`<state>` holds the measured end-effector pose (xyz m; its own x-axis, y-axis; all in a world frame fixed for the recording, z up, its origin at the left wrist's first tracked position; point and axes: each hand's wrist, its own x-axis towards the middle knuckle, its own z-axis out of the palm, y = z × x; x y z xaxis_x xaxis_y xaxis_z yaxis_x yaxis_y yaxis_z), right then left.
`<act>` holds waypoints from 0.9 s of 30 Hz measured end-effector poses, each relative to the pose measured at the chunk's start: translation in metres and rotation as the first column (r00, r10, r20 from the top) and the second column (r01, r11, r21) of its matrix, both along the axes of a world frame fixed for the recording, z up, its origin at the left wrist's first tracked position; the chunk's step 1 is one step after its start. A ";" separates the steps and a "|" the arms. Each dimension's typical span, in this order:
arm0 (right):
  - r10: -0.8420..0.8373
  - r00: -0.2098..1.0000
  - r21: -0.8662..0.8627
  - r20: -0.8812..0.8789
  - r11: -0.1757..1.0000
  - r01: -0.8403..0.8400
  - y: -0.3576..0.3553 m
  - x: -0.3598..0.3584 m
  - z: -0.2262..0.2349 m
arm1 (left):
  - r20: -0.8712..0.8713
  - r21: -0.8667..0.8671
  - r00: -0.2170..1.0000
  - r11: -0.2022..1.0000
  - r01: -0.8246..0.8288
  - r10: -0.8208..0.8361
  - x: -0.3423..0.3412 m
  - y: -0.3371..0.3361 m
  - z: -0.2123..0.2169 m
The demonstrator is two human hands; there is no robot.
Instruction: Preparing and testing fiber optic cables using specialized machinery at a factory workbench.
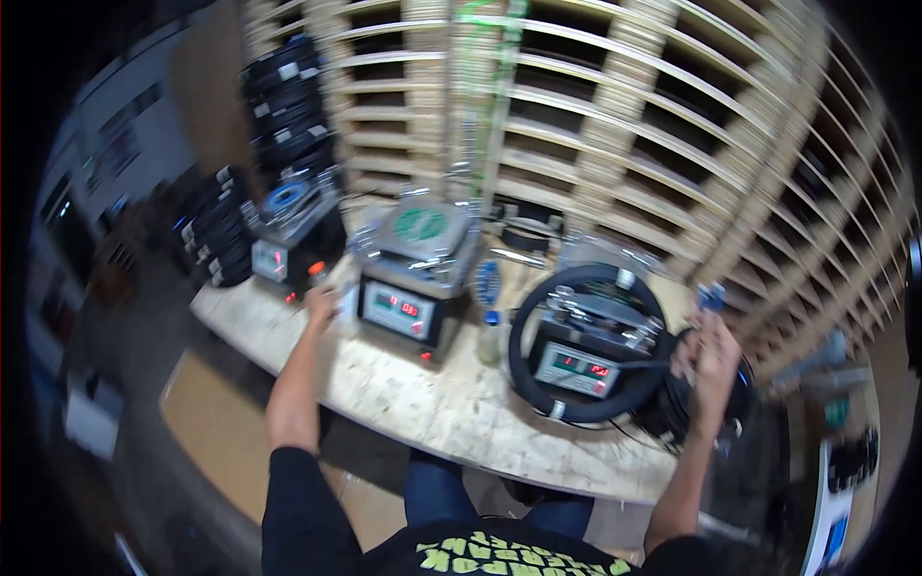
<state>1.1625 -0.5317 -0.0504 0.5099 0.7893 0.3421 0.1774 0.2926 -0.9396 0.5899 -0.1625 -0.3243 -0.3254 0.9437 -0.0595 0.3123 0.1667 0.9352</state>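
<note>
Clasping orange-capped bottle [317, 271] in curled fingers: left hand [322, 304]. Pinching blurred blue item [712, 297]: right hand [712, 360]. Black ring [517, 348] is resting left of its fingers.

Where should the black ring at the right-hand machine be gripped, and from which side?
I'd grip the black ring by its lower-left rim, coming from the near edge of the table: the rim is a thick, rounded band, bare wood lies in front of it there, while the right hand crowds its right side.

The head-worn fisheye looks down at both hands [323, 303] [713, 357].
</note>
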 end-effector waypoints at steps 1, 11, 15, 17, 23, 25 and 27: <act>0.073 0.997 0.040 -0.011 0.997 -0.072 0.008 -0.002 0.001 | -0.093 0.083 0.992 0.993 -0.081 0.089 -0.039 -0.003 0.001; -0.101 0.907 0.101 0.408 0.993 0.065 0.040 0.013 0.006 | -0.300 0.819 0.954 0.513 0.255 0.005 0.196 -0.125 0.206; 0.081 0.976 0.006 0.203 0.996 -0.084 0.056 0.009 0.006 | -0.326 0.670 0.716 0.383 0.636 -0.618 0.317 -0.187 0.270; 0.121 0.957 0.019 0.264 0.991 -0.130 0.063 0.014 0.003 | -0.286 0.494 0.483 0.304 0.815 -0.828 0.366 -0.216 0.292; 0.212 0.926 -0.083 0.313 0.977 -0.195 0.075 0.031 -0.003 | -0.528 0.458 0.427 0.177 0.871 -0.734 0.409 -0.215 0.305; 0.223 0.916 -0.189 0.333 0.968 -0.167 0.068 0.039 -0.002 | -0.534 0.541 0.537 0.224 0.811 -0.653 0.408 -0.197 0.293; 0.216 0.922 -0.172 0.320 0.971 -0.167 0.075 0.061 -0.019 | -0.524 0.514 0.598 0.335 0.790 -0.606 0.397 -0.186 0.291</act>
<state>1.2234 -0.4566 -0.0692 0.2194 0.9122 0.3462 0.4419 0.2234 -0.8688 0.9870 -0.3483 -0.0336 0.5585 0.5562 0.6155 0.1913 -0.8083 0.5569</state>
